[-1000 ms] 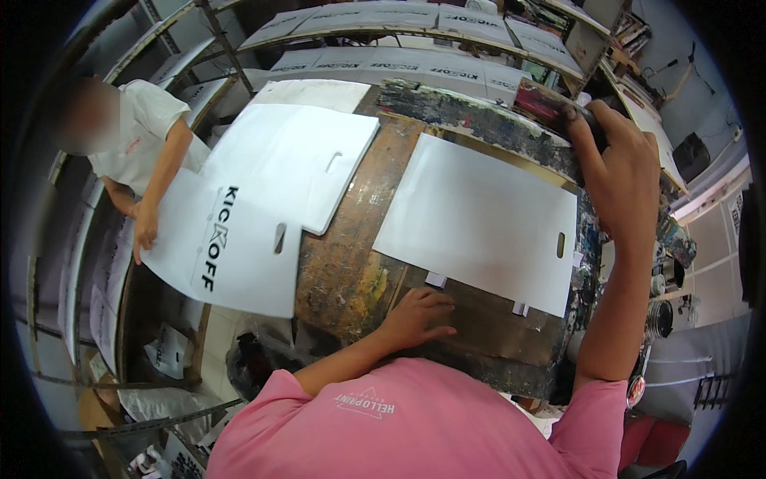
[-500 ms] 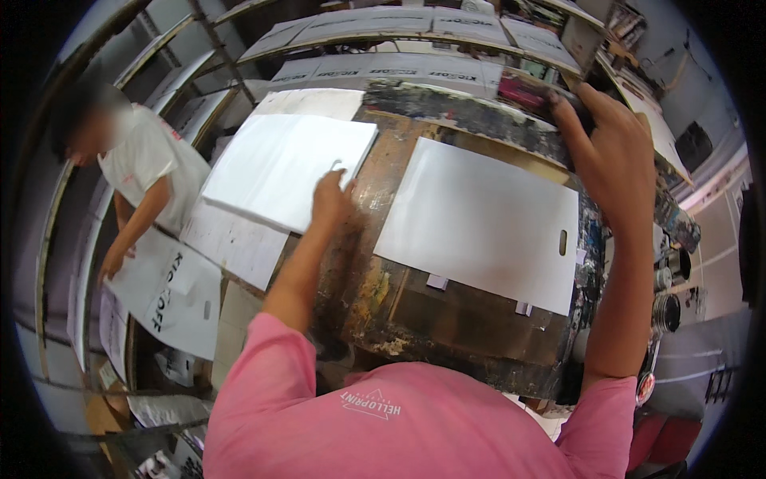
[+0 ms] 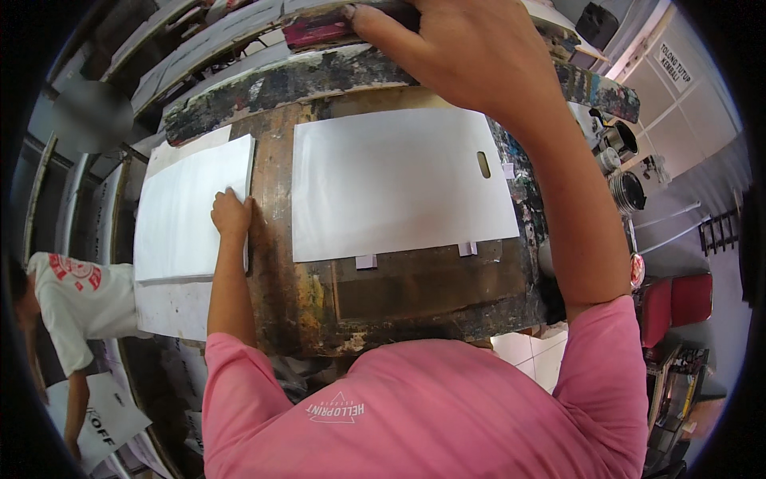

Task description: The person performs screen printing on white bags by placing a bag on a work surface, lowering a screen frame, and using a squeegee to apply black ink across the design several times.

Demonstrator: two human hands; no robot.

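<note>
My left hand (image 3: 231, 214) is at the right edge of a stack of flat white bags (image 3: 179, 207), its fingers curled over the top bag's edge with the thumb beside it. To the right, a single white bag (image 3: 399, 184) with an oval handle slot lies flat on the paint-stained board. Small pale tabs (image 3: 366, 262) touch its near edge. My right hand (image 3: 471, 60) is raised over the far side, gripping a paint-stained frame (image 3: 319, 30) with a maroon patch. The thumb shows against it, but the other fingers are cut off by the view's top.
A thick, paint-crusted beam (image 3: 263, 89) runs across the board's far side. Cans and jars (image 3: 626, 191) stand at the right, near a red chair (image 3: 678, 307). At the left, a person in a white shirt (image 3: 88, 299) holds a printed bag (image 3: 100, 419) beside racks.
My view has swung, so the board appears further left. My left hand stays at the stack's edge, now covering the handle slot there. The person at the left has bent lower with the printed bag.
</note>
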